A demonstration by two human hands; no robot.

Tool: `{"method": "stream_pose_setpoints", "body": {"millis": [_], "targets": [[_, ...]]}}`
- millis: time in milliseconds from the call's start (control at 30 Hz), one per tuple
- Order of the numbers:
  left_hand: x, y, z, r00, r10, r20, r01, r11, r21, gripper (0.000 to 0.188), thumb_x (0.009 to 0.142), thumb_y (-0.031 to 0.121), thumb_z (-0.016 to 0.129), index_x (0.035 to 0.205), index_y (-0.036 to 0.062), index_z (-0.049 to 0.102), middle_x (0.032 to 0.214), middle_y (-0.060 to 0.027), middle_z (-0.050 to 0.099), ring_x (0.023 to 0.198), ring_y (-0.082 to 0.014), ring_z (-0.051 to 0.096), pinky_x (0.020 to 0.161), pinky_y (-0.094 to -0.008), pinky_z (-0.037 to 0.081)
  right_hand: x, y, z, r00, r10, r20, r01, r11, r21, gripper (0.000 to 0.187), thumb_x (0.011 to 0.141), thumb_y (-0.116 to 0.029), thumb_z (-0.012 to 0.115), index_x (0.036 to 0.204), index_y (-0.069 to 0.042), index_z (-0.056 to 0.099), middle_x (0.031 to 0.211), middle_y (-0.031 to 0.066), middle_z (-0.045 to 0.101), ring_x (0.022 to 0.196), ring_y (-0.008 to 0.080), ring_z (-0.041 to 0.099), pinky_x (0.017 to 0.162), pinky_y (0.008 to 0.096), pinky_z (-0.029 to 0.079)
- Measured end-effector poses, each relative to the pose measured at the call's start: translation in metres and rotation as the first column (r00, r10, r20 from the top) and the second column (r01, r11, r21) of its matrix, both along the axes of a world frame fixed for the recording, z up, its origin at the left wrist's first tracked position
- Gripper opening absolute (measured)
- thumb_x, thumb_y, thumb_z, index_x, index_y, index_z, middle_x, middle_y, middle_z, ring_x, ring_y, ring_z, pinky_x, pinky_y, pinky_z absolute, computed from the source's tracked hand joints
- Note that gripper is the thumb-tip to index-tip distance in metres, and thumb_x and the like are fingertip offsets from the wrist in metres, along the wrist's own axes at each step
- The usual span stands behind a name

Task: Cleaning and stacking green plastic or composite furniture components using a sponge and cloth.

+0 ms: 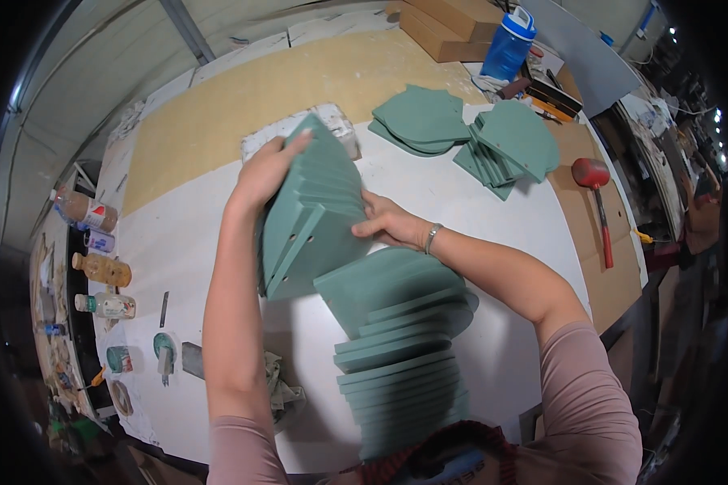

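Observation:
Between my two hands is a thick stack of flat green panels (319, 190), tilted on edge, with small holes near one corner. My left hand (269, 168) is closed round its far left side. At the right side my right hand (387, 220) grips the stack, thumb on the near face. Just below, a long fanned row of similar green panels (404, 347) with rounded ends overlaps toward my body. Farther back lie two smaller piles of green panels, one flat pile (420, 119) and one splayed pile (511, 144). A whitish, paint-spattered block (340, 129) sits partly hidden behind the held stack.
A red-headed mallet (593, 182) rests on cardboard (570, 218) at the right. A blue water bottle (509, 44) stands near cardboard boxes (445, 32) at the back. Several drink bottles (101, 269) line the left edge. A crumpled cloth (283, 392) lies beside my left forearm.

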State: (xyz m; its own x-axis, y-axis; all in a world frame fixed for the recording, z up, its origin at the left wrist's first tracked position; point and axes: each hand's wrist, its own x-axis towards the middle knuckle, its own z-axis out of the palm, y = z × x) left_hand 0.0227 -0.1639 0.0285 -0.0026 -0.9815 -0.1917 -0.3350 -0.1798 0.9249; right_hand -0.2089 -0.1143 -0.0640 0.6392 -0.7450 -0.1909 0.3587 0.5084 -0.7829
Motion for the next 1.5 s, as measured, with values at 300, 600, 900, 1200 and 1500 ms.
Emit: {"method": "stream_pose_setpoints", "body": {"millis": [300, 600, 900, 1200, 1500], "targets": [[-0.074, -0.058, 0.023, 0.451, -0.296, 0.842, 0.396, 0.912, 0.108, 0.079, 0.088, 0.065, 0.058, 0.136, 0.0026, 0.058, 0.135, -0.0218, 0.059, 0.126, -0.0353, 0.055, 0.105, -0.0485, 0.041, -0.010, -0.002, -0.009, 0.751, -0.078, -0.656, -0.232, 0.899, -0.372, 0.070, 0.081, -0.049, 0.080, 0.107, 0.012, 0.058, 0.085, 0.0140, 0.065, 0.076, 0.0193, 0.067, 0.067, 0.0306, 0.056], [-0.020, -0.041, 0.002, 0.834, 0.256, 0.490, 0.182, 0.710, -0.680, 0.064, 0.094, 0.046, 0.063, 0.139, 0.0004, 0.053, 0.146, -0.0182, 0.052, 0.137, -0.0328, 0.046, 0.114, -0.0504, 0.033, -0.016, -0.006, -0.020, 0.798, -0.128, -0.589, -0.125, 0.921, -0.369, 0.076, 0.085, -0.050, 0.076, 0.115, 0.017, 0.055, 0.082, 0.0144, 0.065, 0.067, 0.0190, 0.065, 0.059, 0.0296, 0.056], [0.057, 0.147, -0.108, 0.486, 0.607, -0.628, -0.744, 0.665, 0.066, 0.050, 0.098, 0.027, 0.065, 0.137, -0.0001, 0.049, 0.130, -0.0099, 0.060, 0.122, -0.0208, 0.056, 0.103, -0.0365, 0.042, -0.020, -0.021, -0.034, 0.757, -0.493, -0.429, 0.170, 0.782, -0.599, 0.096, 0.074, -0.034, 0.086, 0.144, 0.003, 0.032, 0.143, 0.0280, 0.037, 0.135, 0.0375, 0.041, 0.112, 0.0423, 0.034], [0.010, 0.107, -0.132, 0.460, 0.168, -0.872, -0.377, 0.926, -0.021, 0.051, 0.089, 0.003, 0.071, 0.136, -0.0033, 0.052, 0.130, -0.0124, 0.062, 0.122, -0.0233, 0.057, 0.108, -0.0359, 0.042, 0.017, -0.093, 0.000, 0.875, -0.440, -0.201, 0.366, 0.874, -0.319, 0.101, 0.093, -0.071, 0.049, 0.159, -0.004, 0.011, 0.163, 0.0187, 0.022, 0.151, 0.0287, 0.020, 0.121, 0.0424, 0.020], [-0.051, 0.079, -0.049, 0.879, 0.107, -0.465, -0.267, 0.918, -0.293, 0.075, 0.087, 0.009, 0.074, 0.148, -0.0048, 0.034, 0.137, -0.0163, 0.054, 0.123, -0.0241, 0.054, 0.106, -0.0361, 0.043, -0.001, -0.093, -0.028, 0.984, -0.172, 0.043, 0.174, 0.984, -0.045, 0.089, 0.095, -0.065, 0.052, 0.157, -0.007, 0.027, 0.153, 0.0121, 0.041, 0.136, 0.0232, 0.044, 0.112, 0.0344, 0.037]]}}
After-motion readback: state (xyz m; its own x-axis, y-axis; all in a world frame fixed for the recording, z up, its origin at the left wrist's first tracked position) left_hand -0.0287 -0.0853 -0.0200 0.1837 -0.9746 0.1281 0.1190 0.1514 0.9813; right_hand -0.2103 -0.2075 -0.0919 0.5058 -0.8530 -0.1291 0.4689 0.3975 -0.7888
